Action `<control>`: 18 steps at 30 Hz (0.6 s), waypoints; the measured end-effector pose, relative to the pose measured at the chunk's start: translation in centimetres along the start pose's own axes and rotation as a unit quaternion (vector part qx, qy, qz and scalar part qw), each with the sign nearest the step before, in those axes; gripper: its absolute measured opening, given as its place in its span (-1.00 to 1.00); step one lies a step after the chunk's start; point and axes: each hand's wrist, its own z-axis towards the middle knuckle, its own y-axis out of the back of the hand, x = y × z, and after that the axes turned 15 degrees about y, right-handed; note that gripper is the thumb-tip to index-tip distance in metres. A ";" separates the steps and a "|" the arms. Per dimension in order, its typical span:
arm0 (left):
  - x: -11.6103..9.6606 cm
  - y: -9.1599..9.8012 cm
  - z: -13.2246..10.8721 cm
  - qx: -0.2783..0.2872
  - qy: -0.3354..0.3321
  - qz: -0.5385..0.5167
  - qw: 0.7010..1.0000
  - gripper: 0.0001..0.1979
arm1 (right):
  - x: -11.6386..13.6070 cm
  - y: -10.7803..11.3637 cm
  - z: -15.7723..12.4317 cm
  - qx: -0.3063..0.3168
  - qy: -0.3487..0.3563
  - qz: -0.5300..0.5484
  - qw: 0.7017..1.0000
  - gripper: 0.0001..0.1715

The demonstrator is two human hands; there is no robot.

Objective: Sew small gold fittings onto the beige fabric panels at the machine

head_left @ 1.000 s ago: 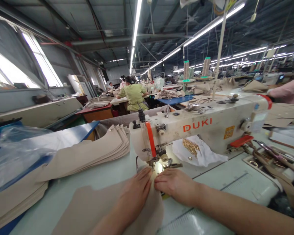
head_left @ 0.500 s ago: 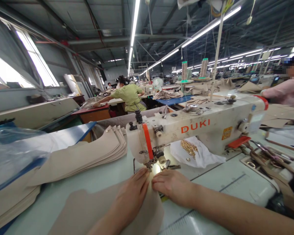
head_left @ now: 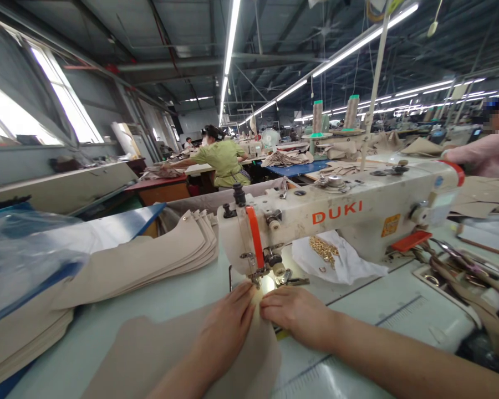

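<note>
A beige fabric piece [head_left: 158, 349] lies on the pale green sewing table, its narrow end under the needle area of a white sewing machine [head_left: 291, 221]. My left hand [head_left: 228, 321] rests on top of this piece, fingers stretched forward and lying flat, tips just left of the presser foot [head_left: 258, 279]. My right hand [head_left: 297, 313] is on the other side, its fingers bent and closed on the fabric's right edge close to the needle. A lamp lights the spot between both hands. The fingertips' undersides are hidden.
Stacked beige pieces [head_left: 149, 266] lie on the left beside clear plastic [head_left: 33, 244]. Gold metal rings [head_left: 324, 250] sit on a white cloth [head_left: 357, 269] under the machine arm. Straps and scissors [head_left: 457, 255] are at the right. Two people [head_left: 228, 158] work farther off.
The view has shifted slightly, so the scene sits a little farther right. Both hands keep nearly the same place on the fabric at the needle.
</note>
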 end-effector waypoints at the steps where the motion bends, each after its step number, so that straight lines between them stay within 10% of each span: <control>1: 0.1 0.0 -0.3 -0.004 0.002 0.000 1.000 -0.65 | 0.1 -0.1 0.0 0.000 0.007 -0.007 1.000 -0.83; 13: 0.7 2.2 -8.3 -0.066 0.062 0.002 0.996 -0.43 | 3.3 0.0 0.8 -0.012 0.124 -0.018 0.992 -0.75; 18: 3.6 0.7 -13.1 -0.106 -0.095 0.060 0.988 -0.19 | 3.1 0.3 0.5 -0.018 0.115 -0.023 0.993 -0.72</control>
